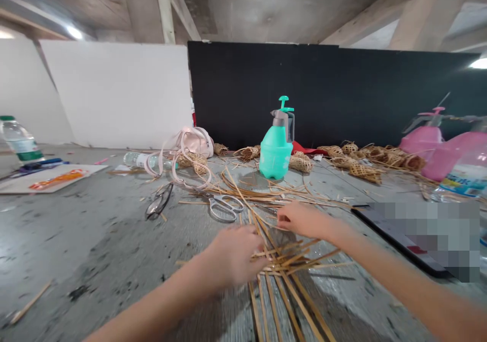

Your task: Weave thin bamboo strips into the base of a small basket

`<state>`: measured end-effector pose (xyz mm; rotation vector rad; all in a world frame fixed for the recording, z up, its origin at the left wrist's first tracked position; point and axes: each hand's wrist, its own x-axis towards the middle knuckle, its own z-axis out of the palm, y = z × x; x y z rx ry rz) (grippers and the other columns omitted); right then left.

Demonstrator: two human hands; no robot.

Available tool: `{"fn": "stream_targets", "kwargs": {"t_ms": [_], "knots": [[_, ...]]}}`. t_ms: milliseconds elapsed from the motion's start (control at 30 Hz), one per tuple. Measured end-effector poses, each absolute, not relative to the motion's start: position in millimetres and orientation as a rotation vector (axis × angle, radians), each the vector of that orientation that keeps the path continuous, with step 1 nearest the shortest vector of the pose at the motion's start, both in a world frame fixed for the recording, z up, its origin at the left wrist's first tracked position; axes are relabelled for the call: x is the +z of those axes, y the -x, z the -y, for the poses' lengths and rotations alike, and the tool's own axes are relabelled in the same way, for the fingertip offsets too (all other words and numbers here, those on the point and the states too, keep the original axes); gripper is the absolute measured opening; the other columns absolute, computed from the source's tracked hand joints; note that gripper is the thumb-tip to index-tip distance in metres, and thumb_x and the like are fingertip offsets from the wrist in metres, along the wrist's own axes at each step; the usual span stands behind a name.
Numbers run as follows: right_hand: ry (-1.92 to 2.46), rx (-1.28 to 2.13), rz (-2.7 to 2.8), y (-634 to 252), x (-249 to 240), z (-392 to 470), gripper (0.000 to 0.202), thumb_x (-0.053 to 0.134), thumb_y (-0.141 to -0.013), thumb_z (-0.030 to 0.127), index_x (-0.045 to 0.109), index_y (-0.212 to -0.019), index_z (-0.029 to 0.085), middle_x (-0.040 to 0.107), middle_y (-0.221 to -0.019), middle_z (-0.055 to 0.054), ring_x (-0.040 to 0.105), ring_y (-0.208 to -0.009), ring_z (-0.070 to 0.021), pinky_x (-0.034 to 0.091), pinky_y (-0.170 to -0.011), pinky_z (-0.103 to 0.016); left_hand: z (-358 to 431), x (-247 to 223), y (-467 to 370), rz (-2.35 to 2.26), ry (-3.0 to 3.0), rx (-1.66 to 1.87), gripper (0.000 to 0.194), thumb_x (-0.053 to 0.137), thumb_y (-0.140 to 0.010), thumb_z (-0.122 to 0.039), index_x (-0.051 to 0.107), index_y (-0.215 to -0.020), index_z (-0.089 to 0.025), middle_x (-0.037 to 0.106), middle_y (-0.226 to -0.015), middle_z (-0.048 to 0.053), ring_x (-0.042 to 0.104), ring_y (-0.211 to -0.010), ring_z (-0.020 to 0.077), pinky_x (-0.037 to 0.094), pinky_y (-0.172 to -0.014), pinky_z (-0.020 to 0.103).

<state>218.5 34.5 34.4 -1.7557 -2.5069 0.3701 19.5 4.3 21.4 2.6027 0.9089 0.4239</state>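
Note:
A loosely crossed weave of bamboo strips (279, 268) lies on the grey table in front of me, its long ends fanning towards me and away. My left hand (239, 253) is closed at the weave's left side, with the fingers around strips by the crossing; the fingertips are partly hidden. Just beyond the weave, on the right, my right hand (300, 219) has its fingers curled in a pinch near the far strip ends. What lies in that pinch is not clear. Grey-handled scissors (224, 208) rest beyond my left hand.
A green spray bottle (275, 151) stands behind loose strips. Small woven pieces (365, 172) line the black panel. Glasses (158, 204), a pink bag (200, 141) and a lying bottle (140, 160) are to the left. A tablet-like device (399, 243) and pink sprayers (422, 139) are right.

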Motion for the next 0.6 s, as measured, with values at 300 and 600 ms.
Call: {"fn": "stream_targets", "kwargs": {"t_ms": [300, 600], "knots": [[1.648, 0.787, 2.541, -248, 29, 10, 0.023, 0.057, -0.074, 0.04, 0.065, -0.081, 0.02, 0.064, -0.071, -0.001, 0.057, -0.064, -0.0161, 0.038, -0.053, -0.024, -12, 34, 25, -1.076, -2.629, -0.083, 0.018, 0.067, -0.063, -0.022, 0.055, -0.077, -0.018, 0.054, -0.072, -0.004, 0.051, -0.066, 0.0138, 0.033, -0.053, 0.02], [1.58, 1.312, 2.081, -235, 20, 61, 0.029, 0.04, -0.084, 0.04, 0.057, -0.085, 0.017, 0.06, -0.063, -0.001, 0.057, -0.057, -0.0132, 0.041, -0.052, -0.021, -11, 59, 25, -0.998, -2.876, -0.121, 0.008, 0.056, -0.075, -0.015, 0.054, -0.067, -0.016, 0.055, -0.071, -0.002, 0.051, -0.066, 0.0129, 0.035, -0.057, 0.021]]}}
